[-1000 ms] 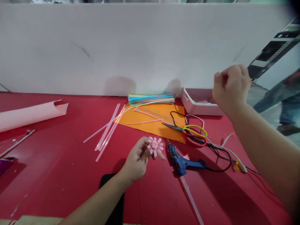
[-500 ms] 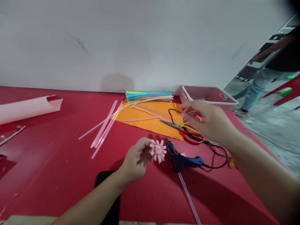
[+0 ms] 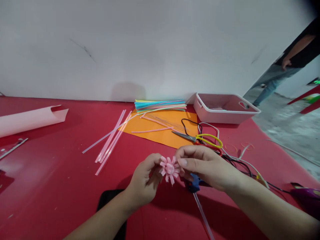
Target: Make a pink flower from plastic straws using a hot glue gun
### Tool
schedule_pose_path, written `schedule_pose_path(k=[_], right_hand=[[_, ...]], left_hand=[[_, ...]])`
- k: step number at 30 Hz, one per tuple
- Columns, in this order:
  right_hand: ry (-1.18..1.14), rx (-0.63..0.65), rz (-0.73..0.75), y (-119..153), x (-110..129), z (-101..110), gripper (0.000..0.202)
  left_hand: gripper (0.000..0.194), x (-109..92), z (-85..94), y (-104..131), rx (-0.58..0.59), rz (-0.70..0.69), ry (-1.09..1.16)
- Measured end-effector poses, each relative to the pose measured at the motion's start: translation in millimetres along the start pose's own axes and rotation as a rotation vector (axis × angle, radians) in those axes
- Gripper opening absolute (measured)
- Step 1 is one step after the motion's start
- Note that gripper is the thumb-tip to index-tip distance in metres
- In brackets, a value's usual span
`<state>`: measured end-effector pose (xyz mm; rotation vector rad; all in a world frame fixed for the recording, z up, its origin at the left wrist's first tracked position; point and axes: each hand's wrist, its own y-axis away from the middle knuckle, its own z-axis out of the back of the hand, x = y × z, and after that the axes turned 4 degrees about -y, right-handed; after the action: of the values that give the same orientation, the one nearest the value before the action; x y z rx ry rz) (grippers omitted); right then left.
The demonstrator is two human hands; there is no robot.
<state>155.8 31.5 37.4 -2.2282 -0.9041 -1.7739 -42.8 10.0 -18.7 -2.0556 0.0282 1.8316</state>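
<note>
A small pink paper flower (image 3: 170, 169) with narrow spread petals faces me above the red table. My left hand (image 3: 146, 180) pinches it from the left side. At the right petals, the thumb and fingers of my right hand (image 3: 205, 166) are closed, the thumb on the petal edge. Under the right hand lies a blue hot glue gun (image 3: 194, 184), mostly hidden, with a clear glue stick (image 3: 203, 215) sticking out of its back. Beyond the hand rest scissors (image 3: 197, 137) with yellow and red handles, open-bladed on an orange sheet (image 3: 160, 136).
Pink-clear strips (image 3: 113, 140) lie left of the orange sheet. Colourful pipe cleaners (image 3: 160, 105) are stacked by the wall. A pink bin (image 3: 225, 115) stands back right, cables in front of it. A dark phone-like slab (image 3: 106, 198) is under my left forearm. A person (image 3: 295, 56) stands far right.
My right hand has come down and toward me from above the scissors to the flower's right petals. My left hand keeps its hold on the flower. The bin and scissors handles are now uncovered.
</note>
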Motion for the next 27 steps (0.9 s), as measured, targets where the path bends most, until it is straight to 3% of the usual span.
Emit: schedule_pose_path(k=[16,27], right_hand=[[-0.041,0.116,-0.047,6,2,-3,0.035],[-0.160,-0.020,-0.127,6,10,-9,0.030]], left_hand=[[0.007,-1,2.0,2,0.011,-0.012,-0.037],[0.006,1,0.9,4,0.024,-0.010,-0.019]])
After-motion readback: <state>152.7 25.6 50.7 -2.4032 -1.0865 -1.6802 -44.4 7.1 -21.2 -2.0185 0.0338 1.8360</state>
